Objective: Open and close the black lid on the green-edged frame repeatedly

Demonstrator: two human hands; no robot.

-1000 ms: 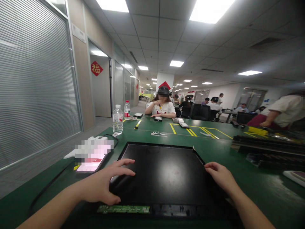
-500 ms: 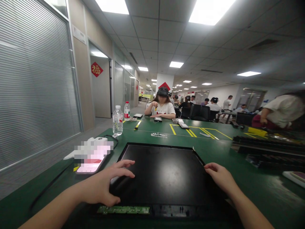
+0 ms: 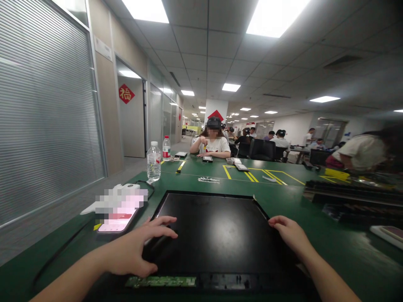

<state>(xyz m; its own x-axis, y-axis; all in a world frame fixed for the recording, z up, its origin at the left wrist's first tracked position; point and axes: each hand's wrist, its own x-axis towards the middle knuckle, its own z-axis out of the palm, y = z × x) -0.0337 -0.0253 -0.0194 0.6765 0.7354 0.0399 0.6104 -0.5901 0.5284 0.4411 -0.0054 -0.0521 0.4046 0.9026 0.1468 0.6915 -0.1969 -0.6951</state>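
Black panel [image 3: 217, 239] is pinched at edge by right hand [image 3: 291, 234]; left hand [image 3: 132, 249] is splayed; white-capped bottle's [image 3: 154, 162] fill is unresolved.

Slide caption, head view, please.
Left hand and right hand flank a black panel, green circuit board at its near edge.

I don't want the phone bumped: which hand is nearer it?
Left. The left hand is beside the phone, at the panel's left edge; the right hand is farther, at the panel's right edge.
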